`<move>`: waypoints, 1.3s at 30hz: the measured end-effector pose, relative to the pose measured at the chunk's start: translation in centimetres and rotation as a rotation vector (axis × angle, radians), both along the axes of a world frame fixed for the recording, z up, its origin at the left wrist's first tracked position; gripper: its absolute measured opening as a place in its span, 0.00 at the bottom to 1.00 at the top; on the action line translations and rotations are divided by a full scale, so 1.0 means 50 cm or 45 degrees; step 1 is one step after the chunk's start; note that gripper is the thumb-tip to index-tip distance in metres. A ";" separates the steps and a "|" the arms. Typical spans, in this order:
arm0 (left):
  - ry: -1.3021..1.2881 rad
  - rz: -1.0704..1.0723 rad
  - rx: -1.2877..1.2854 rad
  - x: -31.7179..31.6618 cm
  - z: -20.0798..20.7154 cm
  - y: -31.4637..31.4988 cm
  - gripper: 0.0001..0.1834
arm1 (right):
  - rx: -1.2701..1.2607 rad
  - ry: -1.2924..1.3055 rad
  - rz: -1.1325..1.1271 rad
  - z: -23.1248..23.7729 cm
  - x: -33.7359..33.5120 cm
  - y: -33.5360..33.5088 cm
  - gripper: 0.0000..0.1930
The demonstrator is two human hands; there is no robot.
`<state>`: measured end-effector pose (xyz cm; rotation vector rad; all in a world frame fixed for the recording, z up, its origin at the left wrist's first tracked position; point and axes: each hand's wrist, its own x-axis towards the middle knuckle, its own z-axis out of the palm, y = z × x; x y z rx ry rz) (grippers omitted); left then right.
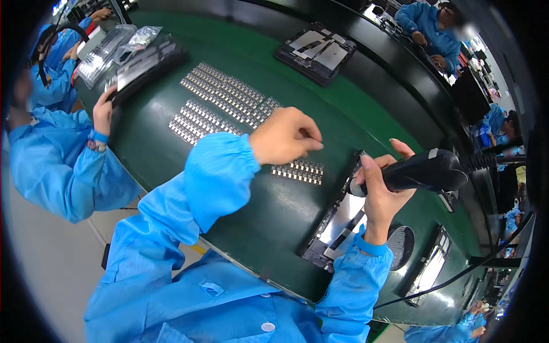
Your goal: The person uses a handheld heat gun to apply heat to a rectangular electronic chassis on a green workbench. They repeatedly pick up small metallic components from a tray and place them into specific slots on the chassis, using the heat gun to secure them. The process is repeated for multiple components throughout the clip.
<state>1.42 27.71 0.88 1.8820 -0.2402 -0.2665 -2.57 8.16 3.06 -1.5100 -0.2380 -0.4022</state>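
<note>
On our table we've got rows of small parts left of centre, a rear device behind them to the right, a second device just left of our right hand, then a grille and a third device further right.

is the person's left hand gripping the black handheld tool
No, the right hand grips the black handheld tool, while the left hand is near rows of small parts.

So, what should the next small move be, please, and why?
Perhaps bring the left hand to the opened tablet-like device: that hand looks pinched near the rows of small parts, and the right hand holds a black power tool over the device.
</note>
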 end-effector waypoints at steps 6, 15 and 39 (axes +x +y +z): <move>-0.267 -0.074 0.444 -0.047 -0.031 0.092 0.09 | 0.073 -0.007 0.002 -0.013 0.001 -0.012 0.16; -0.371 -0.048 0.757 -0.075 -0.060 0.018 0.19 | 0.134 0.008 0.066 -0.007 -0.003 -0.004 0.14; -0.309 -0.113 0.652 -0.063 -0.052 -0.001 0.07 | 0.079 -0.013 -0.064 -0.022 0.006 -0.009 0.12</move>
